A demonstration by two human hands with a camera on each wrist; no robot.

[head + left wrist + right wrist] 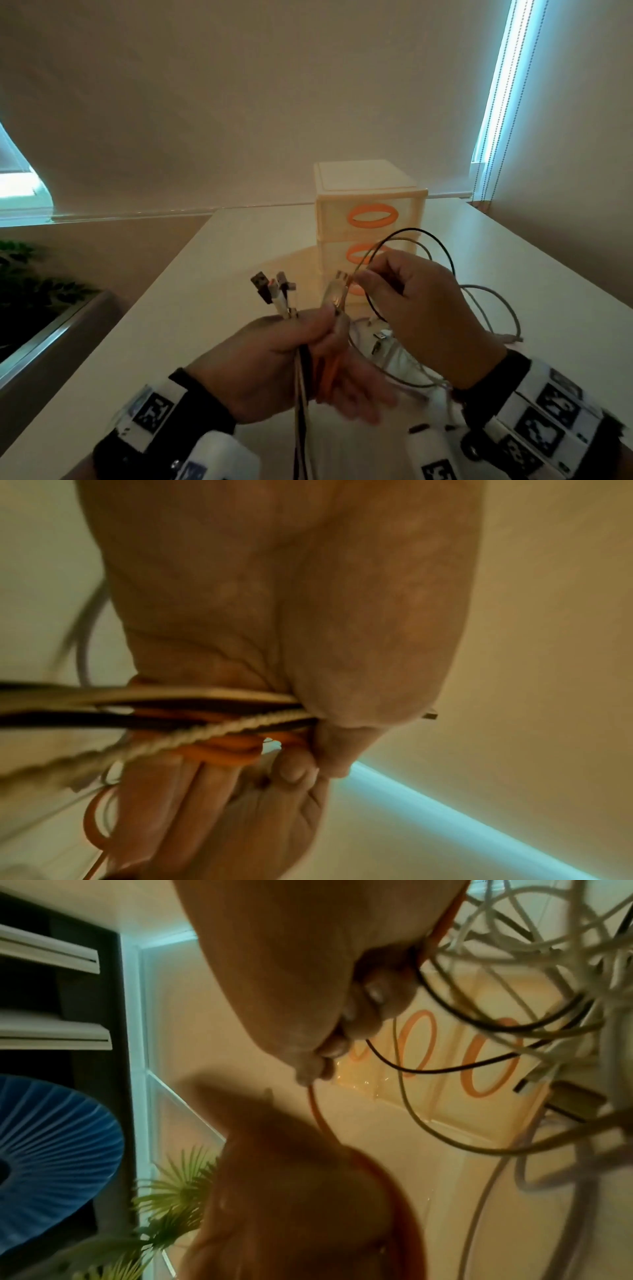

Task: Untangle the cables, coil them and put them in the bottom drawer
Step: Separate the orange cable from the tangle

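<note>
My left hand (322, 323) grips a bundle of cables (301, 387), black, white and orange, with their plugs (274, 291) sticking up above the fist. The left wrist view shows the bundle of cables (240, 718) pinched between thumb and fingers of my left hand (308, 739). My right hand (361, 279) pinches the orange cable (318, 1112) close to its plug end, just right of the left hand; black and grey loops (428, 236) arch over it. More tangled cables (394, 346) lie on the table below. The cream drawer unit (370, 192) with orange handles stands behind, drawers shut, the bottom one partly hidden.
The white table (205, 308) drops off at its left edge toward a planter with a green plant (30, 274). A grey cable loop (496, 308) trails on the table to the right. Blind cords (486, 164) hang at the back right corner.
</note>
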